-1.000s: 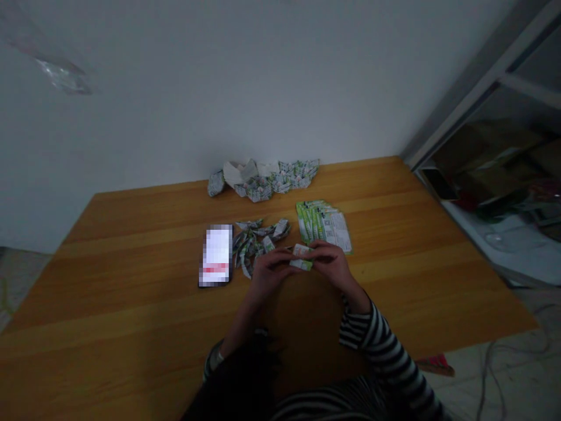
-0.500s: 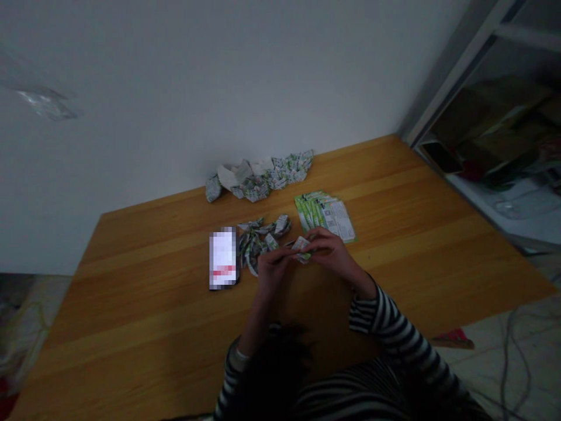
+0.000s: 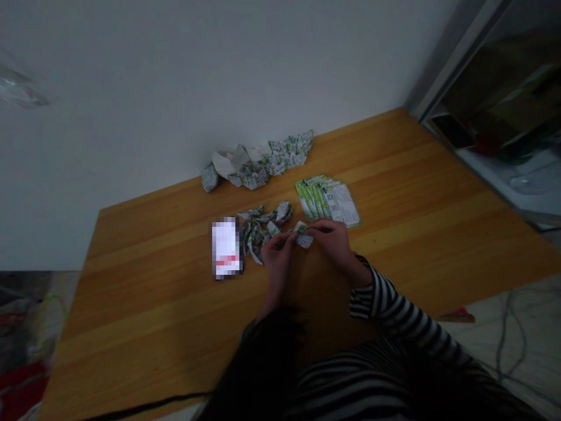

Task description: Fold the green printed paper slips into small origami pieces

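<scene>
from afar i watch the left hand (image 3: 277,250) and right hand (image 3: 332,235) pinch a folded printed paper (image 3: 304,240) right of the smartphone (image 3: 226,248), seemingly so neither end slips.

2 hands (image 3: 278,254) (image 3: 336,241), 1 held paper pc (image 3: 303,238), 1 lit phone (image 3: 227,245), 2 crumpled-paper piles (image 3: 253,174) (image 3: 258,235), 1 card fan (image 3: 325,202) (qty unclear).

Both hands (image 3: 279,252) (image 3: 332,238) close together, pinched
</scene>
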`<state>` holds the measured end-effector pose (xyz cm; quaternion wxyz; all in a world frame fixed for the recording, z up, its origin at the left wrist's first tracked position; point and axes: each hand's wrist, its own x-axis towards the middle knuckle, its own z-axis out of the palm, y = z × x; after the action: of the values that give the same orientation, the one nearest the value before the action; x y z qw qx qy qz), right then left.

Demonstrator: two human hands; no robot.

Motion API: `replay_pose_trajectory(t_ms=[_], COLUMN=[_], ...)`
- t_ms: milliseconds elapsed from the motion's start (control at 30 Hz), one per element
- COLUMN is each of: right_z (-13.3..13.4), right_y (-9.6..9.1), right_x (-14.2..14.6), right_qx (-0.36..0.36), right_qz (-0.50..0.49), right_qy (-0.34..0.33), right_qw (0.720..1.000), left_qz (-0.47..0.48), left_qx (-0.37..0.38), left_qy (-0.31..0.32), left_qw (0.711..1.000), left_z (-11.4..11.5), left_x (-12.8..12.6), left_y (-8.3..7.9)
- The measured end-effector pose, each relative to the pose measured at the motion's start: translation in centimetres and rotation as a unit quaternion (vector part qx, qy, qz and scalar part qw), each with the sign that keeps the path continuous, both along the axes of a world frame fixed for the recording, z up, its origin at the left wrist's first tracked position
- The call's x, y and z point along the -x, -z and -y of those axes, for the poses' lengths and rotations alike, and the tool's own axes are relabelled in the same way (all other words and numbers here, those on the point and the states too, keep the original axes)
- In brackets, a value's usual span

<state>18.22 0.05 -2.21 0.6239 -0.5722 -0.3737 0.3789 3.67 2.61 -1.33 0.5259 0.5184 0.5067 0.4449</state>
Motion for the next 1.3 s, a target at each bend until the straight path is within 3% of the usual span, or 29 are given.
replay_pose_trajectory(t_ms=[167,333,667,800,933,1033,1300], right_z=[-0.1,-0.2,0.0,0.0,0.1,0.3,0.7], right_y=[0.1,0.3,0.5,0.5,0.3,0.0,-0.7], right_x=[0.0,-0.7,0.2,0.1,-0.6,-0.9,-0.6], right_qx=[0.012,0.029,0.011,-0.010,-0.027,-0.030,-0.036], right_qz=[-0.074,-0.079,-0.047,-0.058,-0.022,0.009,0.033], right_qy=[-0.021,-0.032,0.041,0.062,-0.017,-0.091,-0.120], right_qw=[0.997,0.996,0.998,0.996,0.999,0.995,0.992], left_qz=[0.088,0.099,0.073,0.068,0.011,-0.038,0.007], left_qx=[0.030,0.039,0.009,0.011,0.020,0.026,0.048], left_qy=[-0.021,-0.011,-0.044,-0.020,0.064,0.091,0.033], left_qw=[0.995,0.994,0.996,0.997,0.998,0.995,0.998], left_z=[-0.1,0.0,0.7,0.7,-0.1,-0.6,0.1], left_x=[-0.2,-0.2,-1.0,-0.8,-0.1,0.4,0.2], left_y=[0.1,-0.2,-0.3,0.0,-0.1,-0.4,-0.2])
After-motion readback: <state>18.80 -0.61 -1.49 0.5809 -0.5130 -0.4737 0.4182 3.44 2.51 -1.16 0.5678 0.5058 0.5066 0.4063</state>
